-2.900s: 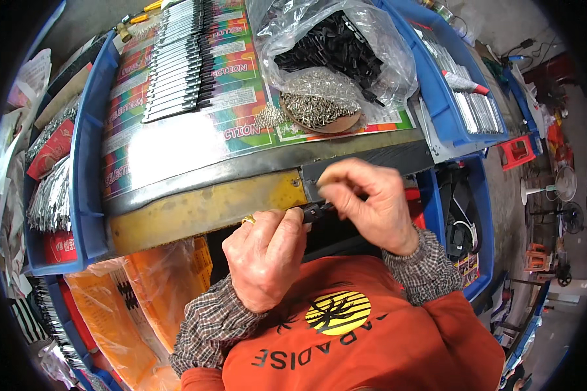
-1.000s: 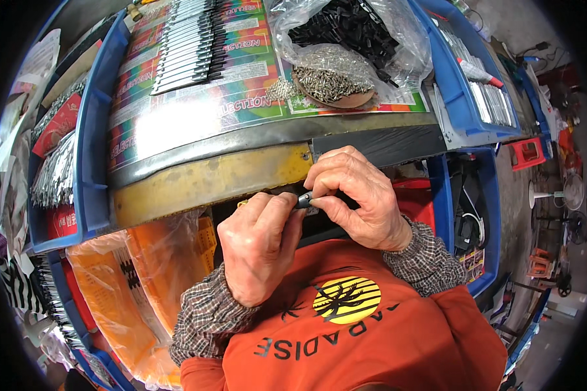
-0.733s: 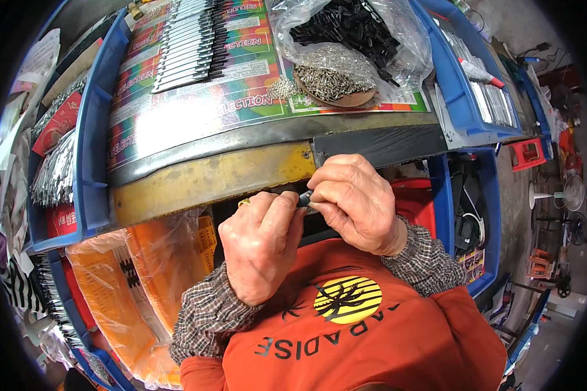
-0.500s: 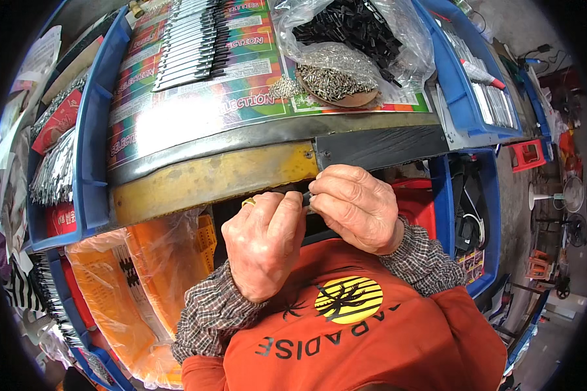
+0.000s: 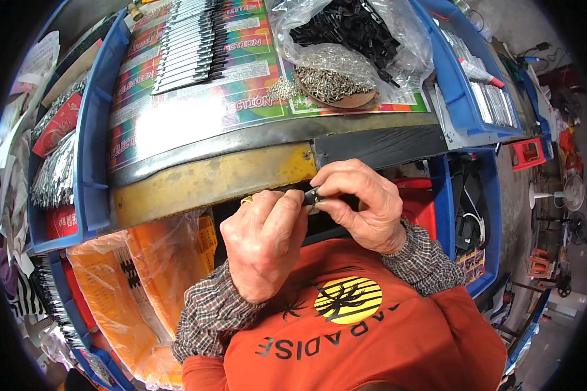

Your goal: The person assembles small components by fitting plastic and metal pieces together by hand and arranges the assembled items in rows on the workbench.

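Closely pinching one small, dark, tubular piece [image 5: 310, 197] between bare left hand [image 5: 261, 244] and bare right hand [image 5: 365, 205], apparently unfinished; beyond the right, with heaped silvery metal pins [image 5: 326, 86] and bagged black parts [image 5: 342, 36] remaining; beyond the left, slim silver-and-black strips [image 5: 184, 51] already aligned.

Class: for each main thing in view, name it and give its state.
Small dark part: held, partly hidden.
Left hand: closed on it.
Right hand: pinching its end.
Clear plastic bag: open.
Black pieces: loose in the bag.
Metal pins: heaped.
Silver strips: laid side by side.
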Available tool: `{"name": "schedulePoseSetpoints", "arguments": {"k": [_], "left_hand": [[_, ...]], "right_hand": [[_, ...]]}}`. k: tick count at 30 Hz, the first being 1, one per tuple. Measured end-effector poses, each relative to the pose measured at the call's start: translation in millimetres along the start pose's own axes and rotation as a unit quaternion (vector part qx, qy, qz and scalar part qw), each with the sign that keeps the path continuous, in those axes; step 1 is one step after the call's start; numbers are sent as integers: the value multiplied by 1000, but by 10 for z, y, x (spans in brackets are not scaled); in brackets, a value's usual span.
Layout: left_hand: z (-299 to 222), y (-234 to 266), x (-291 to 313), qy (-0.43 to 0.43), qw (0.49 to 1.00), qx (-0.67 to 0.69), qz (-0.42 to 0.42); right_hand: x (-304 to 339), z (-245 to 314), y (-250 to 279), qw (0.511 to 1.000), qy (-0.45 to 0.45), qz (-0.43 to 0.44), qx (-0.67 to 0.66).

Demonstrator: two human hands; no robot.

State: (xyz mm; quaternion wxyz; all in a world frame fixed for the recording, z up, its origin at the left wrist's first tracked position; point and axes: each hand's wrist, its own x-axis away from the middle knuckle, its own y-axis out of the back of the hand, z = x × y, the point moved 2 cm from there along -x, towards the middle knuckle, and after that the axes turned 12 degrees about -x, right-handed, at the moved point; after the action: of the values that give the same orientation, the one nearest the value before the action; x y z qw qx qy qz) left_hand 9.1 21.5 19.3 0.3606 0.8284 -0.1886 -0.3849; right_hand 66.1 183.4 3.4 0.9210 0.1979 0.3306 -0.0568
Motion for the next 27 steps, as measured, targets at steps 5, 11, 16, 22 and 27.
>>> {"name": "schedulePoseSetpoints", "arguments": {"k": [5,11,16,22,27], "left_hand": [[16,-28,25,-29,999,-18,-2],[10,-109,68,-43,997,-59,-16],[-20,-122,72,-30,998,-60,-22],[29,-42,-2,-17,999,24,14],[64,-57,16,-15,999,23,35]], "right_hand": [[56,5,-2,960,-225,-17,-169],[42,25,-88,860,-408,-47,-305],[71,-29,-132,863,-388,-61,-318],[145,-107,-110,835,-353,-76,-416],[188,-191,-164,837,-330,-69,-432]]}}
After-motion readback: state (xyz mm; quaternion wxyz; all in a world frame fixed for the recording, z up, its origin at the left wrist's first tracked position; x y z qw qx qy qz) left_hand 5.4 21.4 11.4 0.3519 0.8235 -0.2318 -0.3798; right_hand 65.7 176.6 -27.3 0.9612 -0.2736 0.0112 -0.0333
